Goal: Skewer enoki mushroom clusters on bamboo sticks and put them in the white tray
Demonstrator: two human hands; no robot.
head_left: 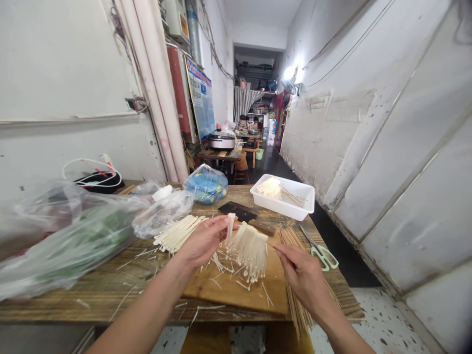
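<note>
A row of enoki mushrooms (pixel 250 246) hangs on 1 bamboo skewer (pixel 272 245) between the 2 hands, above the near part of a wooden cutting board (pixel 265 295), with the thin stems and small caps pointing down. The left hand (pixel 202 241) pinches a small enoki bunch (pixel 230 228) between thumb and fingers, just beside the skewered row. The right hand (pixel 300 270) grips the skewer's other end between thumb and fingers.

Loose enoki strands (pixel 216 282) lie scattered on the board. Left of it, partly behind the left hand, is a pile of enoki (pixel 177 233). Behind the row lies a cleaver with a dark blade (pixel 237 211) and a wooden handle (pixel 262 227). Many bamboo sticks (pixel 298 309) lie under and around the right hand, with green-handled scissors (pixel 322 255) to their right. Farther back, a white tray (pixel 276 205) holds skewered enoki (pixel 270 188). A blue bundle in clear plastic (pixel 206 187) and a bag of greens (pixel 84 236) occupy the wooden table (pixel 344 295) to the left.
</note>
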